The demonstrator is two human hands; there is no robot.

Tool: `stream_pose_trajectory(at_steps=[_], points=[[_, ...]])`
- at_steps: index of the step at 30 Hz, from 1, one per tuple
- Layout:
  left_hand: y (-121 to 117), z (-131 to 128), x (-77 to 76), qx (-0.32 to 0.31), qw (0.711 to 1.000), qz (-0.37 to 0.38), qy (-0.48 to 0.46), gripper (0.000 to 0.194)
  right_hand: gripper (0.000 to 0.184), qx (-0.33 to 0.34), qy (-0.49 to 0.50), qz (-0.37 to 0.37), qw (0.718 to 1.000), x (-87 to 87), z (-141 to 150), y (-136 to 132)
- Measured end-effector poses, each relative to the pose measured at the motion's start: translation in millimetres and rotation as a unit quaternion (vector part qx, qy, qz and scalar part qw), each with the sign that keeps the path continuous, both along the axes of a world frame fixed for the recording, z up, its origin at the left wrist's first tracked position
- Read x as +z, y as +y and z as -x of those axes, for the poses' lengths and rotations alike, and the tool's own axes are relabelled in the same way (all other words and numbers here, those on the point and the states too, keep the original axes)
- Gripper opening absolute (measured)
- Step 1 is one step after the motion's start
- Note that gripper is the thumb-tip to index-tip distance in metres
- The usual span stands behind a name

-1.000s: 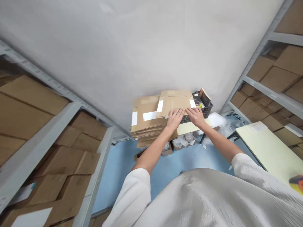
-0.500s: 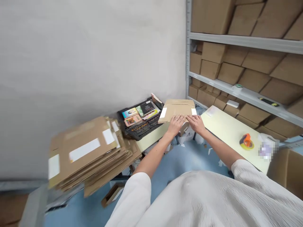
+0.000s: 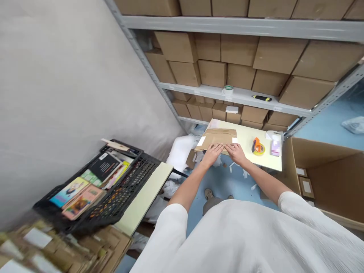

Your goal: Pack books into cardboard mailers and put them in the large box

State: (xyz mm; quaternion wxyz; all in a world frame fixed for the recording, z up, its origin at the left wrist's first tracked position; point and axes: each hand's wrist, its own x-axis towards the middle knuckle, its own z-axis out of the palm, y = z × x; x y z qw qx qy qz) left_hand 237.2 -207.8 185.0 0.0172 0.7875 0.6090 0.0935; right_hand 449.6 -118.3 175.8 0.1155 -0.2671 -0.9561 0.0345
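Observation:
A flat folded cardboard mailer (image 3: pixel 218 135) with white strips at both ends is held out in front of me. My left hand (image 3: pixel 212 153) grips its near edge on the left side. My right hand (image 3: pixel 235 152) grips the same edge just to the right. The mailer hovers over the near left corner of a pale yellow table (image 3: pixel 270 161). Thumbs lie on top, fingers curl under the board.
An orange tape dispenser (image 3: pixel 258 146) lies on the table. A black crate (image 3: pixel 125 189) of books sits at the left on another table, above a stack of flat cardboard (image 3: pixel 57 250). Shelves (image 3: pixel 241 96) of brown boxes stand behind. An open carton (image 3: pixel 327 178) is at the right.
I have turned right with the mailer in both hands, carrying it from the cardboard stack, past the crate, over to the yellow table by the shelves.

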Motion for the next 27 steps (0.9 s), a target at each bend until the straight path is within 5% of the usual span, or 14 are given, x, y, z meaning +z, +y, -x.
stream_pose_trajectory(at_steps=[6,12,21,27], points=[[70.6,0.8,-29.3,-0.076,0.997,0.019,-0.024,0.063,0.052,-0.095,-0.029,0.017,0.995,-23.3,-8.6,25.2],[129.6,26.4,-51.2,-0.144,0.987,0.061,-0.043,0.055,0.048,-0.171,-0.065,0.046,0.982,-42.9,16.8,39.8],[164.8,91.3,-91.5,-0.152,0.976,0.140,-0.061,0.050,0.031,-0.203,-0.119,0.129,0.963,-80.4,85.7,40.2],[179.5,111.4,-108.1,-0.083,0.982,0.157,-0.065,0.055,0.033,-0.203,-0.123,0.168,0.957,-93.0,122.5,52.1]])
